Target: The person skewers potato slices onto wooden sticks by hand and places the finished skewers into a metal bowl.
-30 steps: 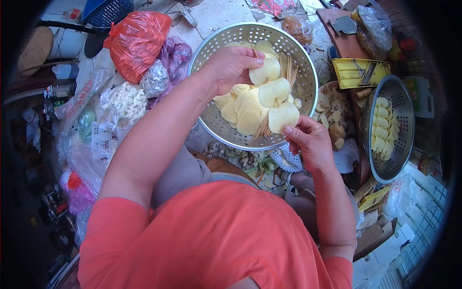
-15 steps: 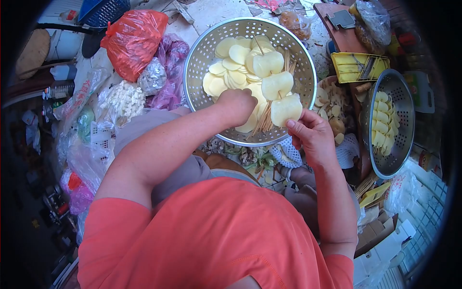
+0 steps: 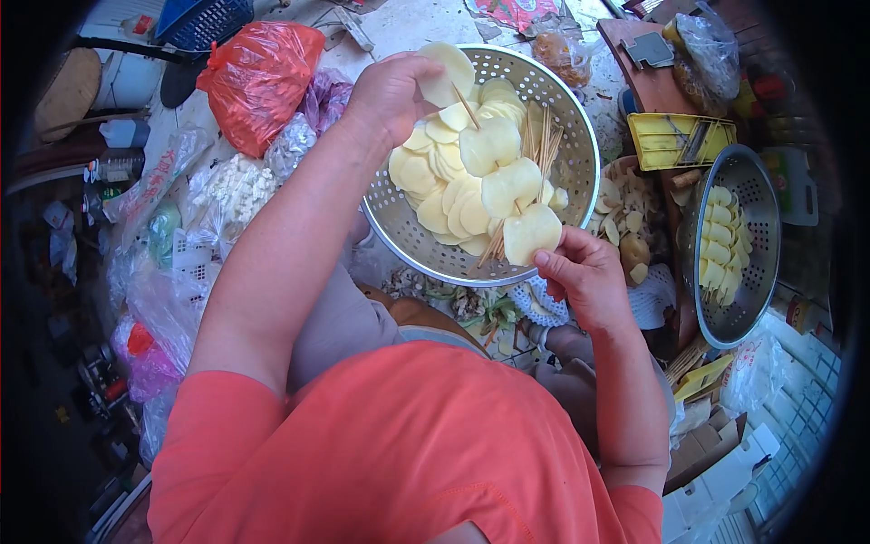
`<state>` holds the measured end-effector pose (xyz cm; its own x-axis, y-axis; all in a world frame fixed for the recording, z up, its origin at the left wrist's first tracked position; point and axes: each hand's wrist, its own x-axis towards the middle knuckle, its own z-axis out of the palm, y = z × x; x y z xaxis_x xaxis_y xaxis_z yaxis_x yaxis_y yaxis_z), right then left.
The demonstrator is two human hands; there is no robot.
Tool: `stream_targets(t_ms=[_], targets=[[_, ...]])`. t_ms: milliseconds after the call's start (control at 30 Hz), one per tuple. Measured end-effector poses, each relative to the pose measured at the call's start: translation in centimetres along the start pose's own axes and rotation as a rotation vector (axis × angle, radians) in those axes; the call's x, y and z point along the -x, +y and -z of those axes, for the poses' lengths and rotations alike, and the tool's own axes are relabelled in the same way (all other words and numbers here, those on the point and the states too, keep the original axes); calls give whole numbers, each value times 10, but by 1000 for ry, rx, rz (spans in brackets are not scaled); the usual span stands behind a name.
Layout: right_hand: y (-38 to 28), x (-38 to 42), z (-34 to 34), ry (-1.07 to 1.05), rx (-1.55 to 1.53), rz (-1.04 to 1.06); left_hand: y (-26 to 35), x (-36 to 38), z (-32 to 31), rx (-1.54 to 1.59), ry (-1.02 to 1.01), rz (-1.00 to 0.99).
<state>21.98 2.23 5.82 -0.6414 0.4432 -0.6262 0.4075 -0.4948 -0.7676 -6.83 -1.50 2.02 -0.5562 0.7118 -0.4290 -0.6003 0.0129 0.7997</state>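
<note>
My left hand [image 3: 388,98] pinches a thin round potato slice [image 3: 446,72] by its edge, held at the pointed tip of a wooden skewer [image 3: 466,108]. Three potato slices [image 3: 509,186] are threaded along that skewer. At its lower end my right hand [image 3: 584,275] grips the skewer by the last slice, thumb on top. Below both hands sits a perforated metal colander [image 3: 390,238] with a pile of loose potato slices [image 3: 433,172]. A bundle of bare skewers [image 3: 544,136] lies in it, partly hidden under the threaded slices.
On the right a second colander [image 3: 766,195] holds finished-looking potato skewers [image 3: 722,240], near a yellow slicer [image 3: 680,140]. Potato peelings [image 3: 616,204] lie between the colanders. To the left are a red plastic bag [image 3: 258,86] and white chunks in clear plastic [image 3: 231,190].
My left hand has risen from the pile in the colander, now carrying a potato slice to the skewer's tip. The skewer in my right hand has shifted slightly down and left.
</note>
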Motion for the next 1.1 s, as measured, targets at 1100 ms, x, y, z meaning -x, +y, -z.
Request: stream_targets(t_ms=[1100], targets=[[14,-5,-8,43,-37,17,-14,24,-17,-128,-110,78]])
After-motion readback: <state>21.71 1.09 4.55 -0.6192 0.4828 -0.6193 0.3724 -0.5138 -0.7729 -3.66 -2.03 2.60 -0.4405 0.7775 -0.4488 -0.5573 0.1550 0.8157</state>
